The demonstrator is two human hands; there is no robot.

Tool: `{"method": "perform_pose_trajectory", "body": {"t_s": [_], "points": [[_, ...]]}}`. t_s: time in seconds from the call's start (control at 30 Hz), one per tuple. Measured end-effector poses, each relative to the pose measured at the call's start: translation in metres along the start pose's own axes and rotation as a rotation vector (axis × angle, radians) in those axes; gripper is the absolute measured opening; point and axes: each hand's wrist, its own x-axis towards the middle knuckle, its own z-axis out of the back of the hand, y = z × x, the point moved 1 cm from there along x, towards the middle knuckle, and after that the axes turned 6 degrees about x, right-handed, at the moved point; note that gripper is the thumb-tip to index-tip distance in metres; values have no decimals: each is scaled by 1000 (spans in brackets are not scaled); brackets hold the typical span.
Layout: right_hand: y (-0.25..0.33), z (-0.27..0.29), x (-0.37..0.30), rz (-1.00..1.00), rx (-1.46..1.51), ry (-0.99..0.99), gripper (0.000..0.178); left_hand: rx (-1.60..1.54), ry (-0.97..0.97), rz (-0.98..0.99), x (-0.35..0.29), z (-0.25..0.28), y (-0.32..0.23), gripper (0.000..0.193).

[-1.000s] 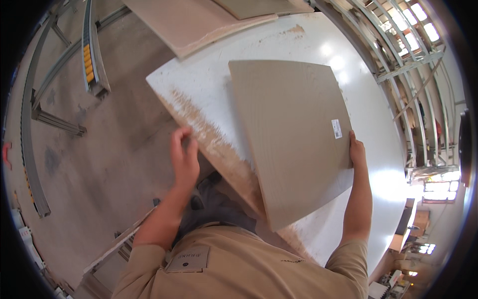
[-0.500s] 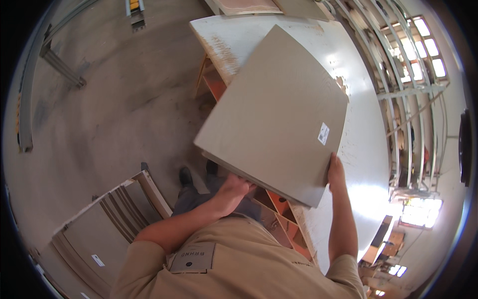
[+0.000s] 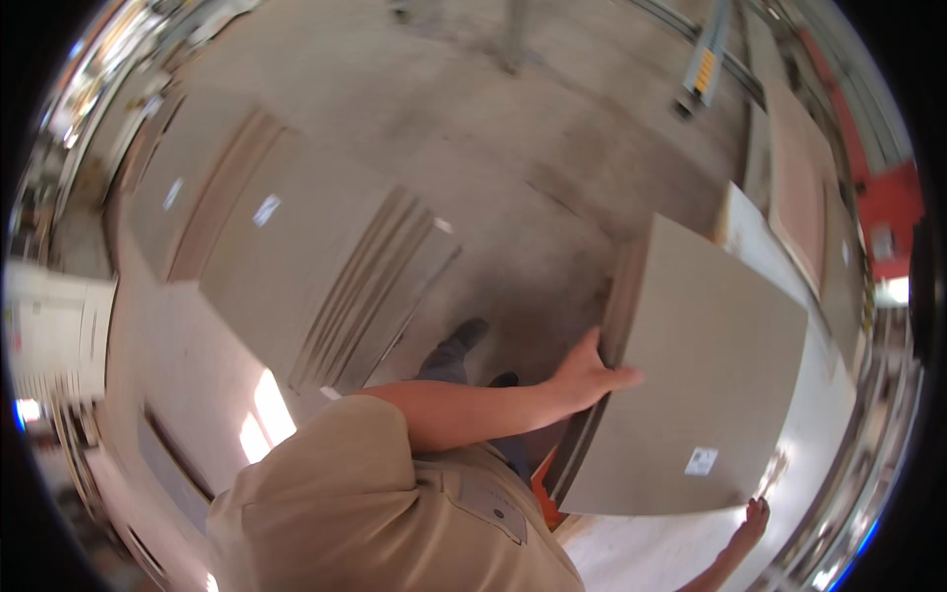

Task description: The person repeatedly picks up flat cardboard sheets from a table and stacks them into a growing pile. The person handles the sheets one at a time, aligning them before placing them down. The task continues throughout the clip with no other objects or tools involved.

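Observation:
A small stack of flat grey-beige panels [image 3: 691, 355] is tilted over the white worktable [image 3: 631, 553], its layered edges showing on the left side. A white label [image 3: 701, 461] sits on the top panel. My left hand [image 3: 589, 378] grips the stack's left edge, thumb over the top face and the other fingers hidden by the edge. At the stack's lower right corner, my right hand [image 3: 755, 518] holds the edge with curled fingers, slightly blurred. Whether the stack's underside touches the table is hidden.
To my left, more grey-beige panels [image 3: 296, 237] stand in leaning, spaced rows, some with white labels. Concrete floor [image 3: 444, 128] spreads ahead. Other boards [image 3: 797, 187] lie at the table's far end, near a yellow-marked metal rail [image 3: 704, 74] and a red object [image 3: 888, 217].
My view has swung left, bringing the leaning panels further into sight. My left hand has moved from beneath the stack's near edge to its side, thumb now on top.

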Motion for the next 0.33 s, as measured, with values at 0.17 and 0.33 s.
{"method": "perform_pose_trajectory", "body": {"t_s": [0.17, 0.33], "points": [[0, -64, 126, -213, 344, 584, 64, -77, 70, -39, 4, 23, 6, 77], [61, -84, 124, -196, 453, 919, 71, -125, 87, -143, 10, 22, 8, 76]]}}
